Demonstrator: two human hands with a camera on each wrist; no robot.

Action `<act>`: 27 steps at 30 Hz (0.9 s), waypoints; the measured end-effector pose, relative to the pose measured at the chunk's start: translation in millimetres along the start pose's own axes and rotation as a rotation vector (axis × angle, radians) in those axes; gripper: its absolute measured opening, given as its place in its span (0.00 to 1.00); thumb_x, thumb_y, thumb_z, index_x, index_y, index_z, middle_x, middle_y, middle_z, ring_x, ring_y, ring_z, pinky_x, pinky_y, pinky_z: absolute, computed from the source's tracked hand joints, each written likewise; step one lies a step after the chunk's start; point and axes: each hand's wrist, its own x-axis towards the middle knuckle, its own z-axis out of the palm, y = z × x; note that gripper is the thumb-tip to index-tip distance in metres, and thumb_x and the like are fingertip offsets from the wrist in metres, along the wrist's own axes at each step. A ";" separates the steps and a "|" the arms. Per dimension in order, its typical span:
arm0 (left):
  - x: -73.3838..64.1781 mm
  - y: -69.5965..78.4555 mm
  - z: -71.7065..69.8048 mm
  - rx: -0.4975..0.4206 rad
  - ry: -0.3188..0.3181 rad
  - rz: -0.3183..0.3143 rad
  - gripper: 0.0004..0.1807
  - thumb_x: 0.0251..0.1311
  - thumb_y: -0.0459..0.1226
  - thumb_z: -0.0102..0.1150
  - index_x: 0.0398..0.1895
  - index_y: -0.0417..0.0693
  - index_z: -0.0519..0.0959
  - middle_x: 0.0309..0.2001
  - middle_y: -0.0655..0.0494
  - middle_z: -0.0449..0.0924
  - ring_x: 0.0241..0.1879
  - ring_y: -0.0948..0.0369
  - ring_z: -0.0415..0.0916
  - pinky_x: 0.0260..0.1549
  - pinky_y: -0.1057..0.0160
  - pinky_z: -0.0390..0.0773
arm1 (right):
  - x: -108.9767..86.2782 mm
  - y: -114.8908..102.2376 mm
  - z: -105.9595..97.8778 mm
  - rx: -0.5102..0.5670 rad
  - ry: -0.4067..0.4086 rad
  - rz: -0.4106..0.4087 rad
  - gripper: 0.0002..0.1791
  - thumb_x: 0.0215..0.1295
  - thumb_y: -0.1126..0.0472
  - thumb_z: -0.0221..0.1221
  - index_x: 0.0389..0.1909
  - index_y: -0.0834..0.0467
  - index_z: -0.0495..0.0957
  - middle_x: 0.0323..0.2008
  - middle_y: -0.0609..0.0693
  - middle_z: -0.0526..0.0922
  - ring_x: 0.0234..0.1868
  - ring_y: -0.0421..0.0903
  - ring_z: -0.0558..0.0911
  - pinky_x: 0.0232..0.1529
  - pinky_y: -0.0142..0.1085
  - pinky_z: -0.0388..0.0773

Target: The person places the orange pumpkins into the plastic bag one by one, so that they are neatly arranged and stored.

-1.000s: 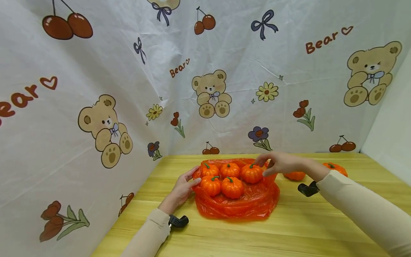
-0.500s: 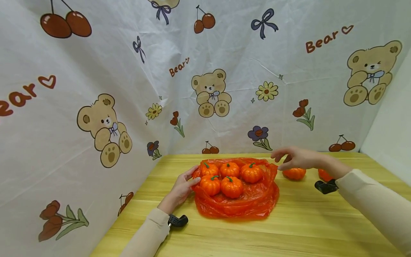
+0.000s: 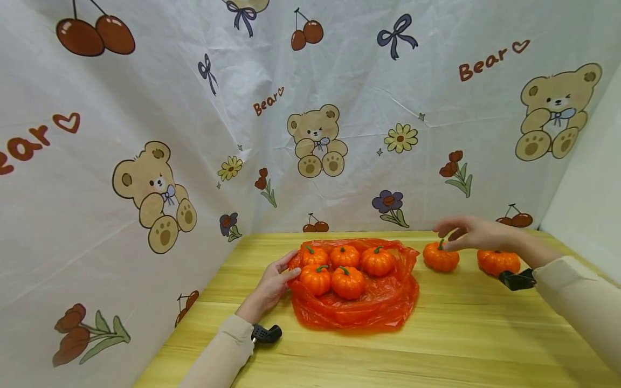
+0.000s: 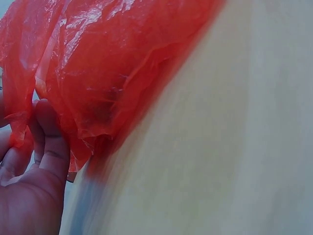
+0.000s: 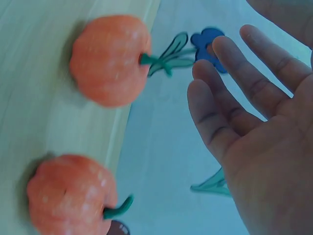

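A red plastic bag [image 3: 356, 315] lies spread on the wooden table with its mouth wide, several small orange pumpkins [image 3: 348, 283] with green stems inside it. My left hand [image 3: 270, 284] pinches the bag's left edge; in the left wrist view, thin red film [image 4: 107, 63] passes between the thumb and fingers. My right hand [image 3: 480, 235] hovers above and behind an orange pumpkin [image 3: 439, 258] right of the bag, fingers bent loosely and holding nothing. The right wrist view shows the hand [image 5: 274, 132] apart from the two pumpkins. Farther right sits another pumpkin [image 3: 496, 263], partly behind my right wrist.
The light wooden table [image 3: 388, 355] meets a white cloth backdrop [image 3: 359, 183] printed with bears, flowers and cherries at its back and left. A pale wall [image 3: 587, 215] stands at the right. Black wrist devices [image 3: 267, 334] sit on both forearms.
My right hand has moved right, from over the bag to above the nearer loose pumpkin, its fingers still holding nothing. The left hand keeps its grip on the bag edge.
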 end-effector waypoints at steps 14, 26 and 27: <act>-2.7 0.9 2.6 -0.007 0.001 0.016 0.37 0.71 0.29 0.59 0.81 0.48 0.59 0.80 0.41 0.57 0.71 0.45 0.67 0.52 0.63 0.85 | -20.1 32.7 -21.4 -0.120 0.113 0.004 0.33 0.69 0.49 0.65 0.70 0.60 0.71 0.64 0.67 0.77 0.64 0.69 0.75 0.54 0.62 0.82; -2.8 0.0 2.2 0.004 -0.008 0.025 0.38 0.71 0.30 0.59 0.82 0.48 0.58 0.80 0.40 0.55 0.75 0.39 0.61 0.56 0.58 0.84 | -33.5 57.3 -26.6 -0.093 0.176 0.027 0.34 0.71 0.53 0.64 0.71 0.64 0.67 0.69 0.71 0.71 0.67 0.76 0.68 0.57 0.70 0.76; -2.8 0.2 2.3 0.002 -0.007 0.025 0.38 0.71 0.30 0.59 0.82 0.48 0.58 0.80 0.41 0.55 0.75 0.39 0.61 0.56 0.58 0.84 | -34.0 58.5 -26.5 -0.091 0.183 0.030 0.34 0.71 0.53 0.63 0.72 0.64 0.66 0.69 0.71 0.71 0.67 0.76 0.68 0.58 0.71 0.75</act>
